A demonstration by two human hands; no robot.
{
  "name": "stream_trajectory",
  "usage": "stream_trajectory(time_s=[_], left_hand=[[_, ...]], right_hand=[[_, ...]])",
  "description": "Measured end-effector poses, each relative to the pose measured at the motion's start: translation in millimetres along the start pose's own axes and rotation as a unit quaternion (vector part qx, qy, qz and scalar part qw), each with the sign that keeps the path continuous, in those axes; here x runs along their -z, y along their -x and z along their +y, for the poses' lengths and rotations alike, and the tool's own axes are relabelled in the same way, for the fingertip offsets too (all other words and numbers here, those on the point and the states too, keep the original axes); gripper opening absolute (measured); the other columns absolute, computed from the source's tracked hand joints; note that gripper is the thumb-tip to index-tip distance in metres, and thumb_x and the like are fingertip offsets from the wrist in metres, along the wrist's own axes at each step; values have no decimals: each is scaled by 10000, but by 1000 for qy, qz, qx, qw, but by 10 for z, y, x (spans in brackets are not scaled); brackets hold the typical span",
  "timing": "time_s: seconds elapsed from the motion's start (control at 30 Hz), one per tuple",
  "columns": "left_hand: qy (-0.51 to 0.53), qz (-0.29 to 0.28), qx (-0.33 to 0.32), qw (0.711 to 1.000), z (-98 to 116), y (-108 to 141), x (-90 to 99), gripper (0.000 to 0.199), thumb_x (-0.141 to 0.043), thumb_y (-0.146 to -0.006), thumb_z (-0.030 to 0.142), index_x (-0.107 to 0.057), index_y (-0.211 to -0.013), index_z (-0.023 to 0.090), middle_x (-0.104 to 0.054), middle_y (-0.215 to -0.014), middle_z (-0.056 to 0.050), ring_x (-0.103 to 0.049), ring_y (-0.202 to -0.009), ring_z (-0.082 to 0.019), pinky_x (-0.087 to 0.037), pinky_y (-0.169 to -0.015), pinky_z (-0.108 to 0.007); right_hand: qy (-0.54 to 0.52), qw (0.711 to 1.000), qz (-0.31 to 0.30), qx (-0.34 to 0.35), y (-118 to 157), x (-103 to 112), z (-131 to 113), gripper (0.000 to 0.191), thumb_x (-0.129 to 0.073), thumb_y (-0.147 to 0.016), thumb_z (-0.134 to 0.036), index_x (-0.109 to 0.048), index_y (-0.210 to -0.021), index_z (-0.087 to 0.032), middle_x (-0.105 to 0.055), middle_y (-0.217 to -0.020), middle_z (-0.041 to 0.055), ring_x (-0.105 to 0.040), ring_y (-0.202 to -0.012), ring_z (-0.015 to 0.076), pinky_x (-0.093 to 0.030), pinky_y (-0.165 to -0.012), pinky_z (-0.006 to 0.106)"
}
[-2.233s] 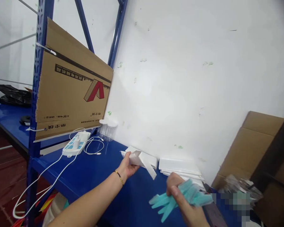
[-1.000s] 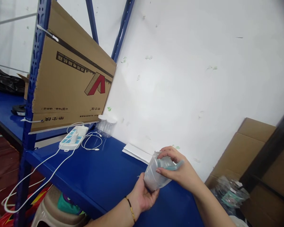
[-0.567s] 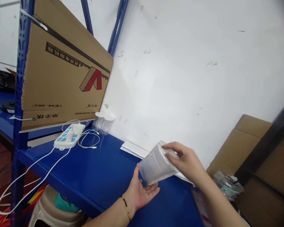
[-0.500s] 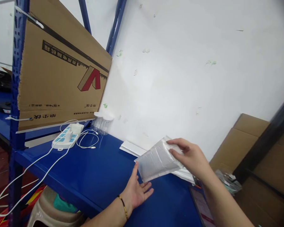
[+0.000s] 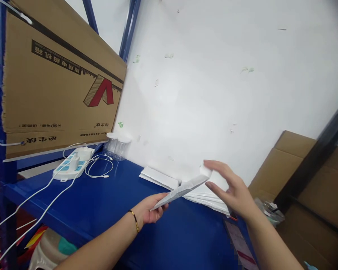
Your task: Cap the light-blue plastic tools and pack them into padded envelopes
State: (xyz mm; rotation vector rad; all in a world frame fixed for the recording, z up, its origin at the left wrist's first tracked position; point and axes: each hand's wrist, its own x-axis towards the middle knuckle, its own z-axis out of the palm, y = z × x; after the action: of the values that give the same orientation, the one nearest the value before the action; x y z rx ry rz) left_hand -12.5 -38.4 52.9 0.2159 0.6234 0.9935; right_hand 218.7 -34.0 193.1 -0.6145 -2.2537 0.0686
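My left hand [image 5: 155,209] is closed on the lower end of a white padded envelope [image 5: 183,189], thumb above and fingers below. The envelope is tilted, seen nearly edge-on, with its far end raised to the right. At that raised end is my right hand [image 5: 228,185], its thumb and fingers spread apart. The index fingertip is at the envelope's upper edge; whether it touches cannot be made out. Behind the envelope, a stack of flat white envelopes [image 5: 211,200] lies on the blue table [image 5: 115,202], partly hidden by my right hand.
On the left are a power strip [image 5: 69,167] with plugs and a coiled white cable [image 5: 100,167]. Two clear jars [image 5: 121,148] stand by the wall. A large cardboard panel [image 5: 59,86] rises at left. A flat device [image 5: 240,243] lies front right, near folded cardboard [image 5: 281,161].
The envelope has turned from showing its broad face to nearly edge-on. My left hand has closed on its lower end. My right fingers have spread apart at the other end.
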Motion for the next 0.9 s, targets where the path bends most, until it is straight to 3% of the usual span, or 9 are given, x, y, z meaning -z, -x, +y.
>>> stream_trajectory(time_s=[0.13,0.27,0.4,0.47,0.53,0.63,0.73,0.8,0.9], left_hand=[[-10,-68,60,996,246,5,-5,320,-504,-879,303,-547,-1080,57,-634,-637,-63,-593,-458,-114,-434,-339,-133],[19,-122,-36,992,457,-138,109,479,-451,-876,485,-512,-1111,72,-656,-932,-148,-644,-679,-160,-518,-538,-220],[18,-23,-115,993,536,-426,368,311,-478,-867,429,-517,-1026,165,-645,-865,-44,-622,-662,-123,-450,-516,-197],[5,79,-120,990,528,-564,486,277,-510,-843,413,-527,-978,171,-615,-764,-3,-584,-565,-98,-386,-447,-177],[-9,128,-133,983,510,-654,557,256,-528,-827,396,-535,-957,175,-594,-731,15,-561,-527,-86,-362,-433,-175],[-21,122,-144,982,491,-700,581,260,-538,-817,396,-548,-954,175,-592,-738,16,-558,-524,-85,-357,-435,-175],[-23,124,-144,981,489,-703,559,263,-536,-820,399,-552,-954,174,-594,-731,13,-558,-521,-87,-350,-431,-172],[-23,129,-143,981,490,-712,550,253,-533,-825,394,-548,-948,174,-595,-724,11,-556,-514,-88,-351,-429,-172],[-22,128,-142,981,488,-738,566,242,-535,-828,391,-537,-933,172,-598,-720,5,-559,-512,-91,-360,-430,-172]], right_hand=[[86,995,-32,29,-2,-53,123,208,-490,-890,-317,-630,-1034,-266,-691,-1002,37,-622,-926,203,-439,-902,383],[56,986,41,-152,4,-39,564,316,-420,-897,-442,-598,-803,-198,-665,-624,24,-575,-516,148,-457,-540,253],[9,939,119,-323,112,-1,1338,420,-340,-887,-514,-539,-768,-164,-585,-495,21,-515,-416,149,-418,-462,253],[112,901,57,-415,217,-28,1726,439,-239,-911,-444,-543,-770,-161,-572,-503,24,-541,-443,165,-420,-468,264],[159,881,26,-445,332,-83,2027,369,-326,-876,-364,-567,-695,-151,-595,-532,63,-591,-517,203,-442,-520,300],[220,858,0,-464,453,-181,2257,278,-475,-790,-329,-616,-663,-126,-650,-717,156,-636,-750,291,-456,-698,404],[310,845,7,-436,425,-317,2230,352,-476,-804,-376,-645,-947,-102,-604,-1025,221,-562,-1002,360,-381,-839,512],[364,861,-1,-356,324,-496,2081,408,-421,-852,-388,-595,-1108,-123,-573,-1111,198,-523,-1069,333,-359,-887,488],[288,929,-88,-217,147,-962,1730,394,-398,-881,-409,-604,-1107,-161,-605,-1112,124,-525,-1070,251,-368,-914,373]])
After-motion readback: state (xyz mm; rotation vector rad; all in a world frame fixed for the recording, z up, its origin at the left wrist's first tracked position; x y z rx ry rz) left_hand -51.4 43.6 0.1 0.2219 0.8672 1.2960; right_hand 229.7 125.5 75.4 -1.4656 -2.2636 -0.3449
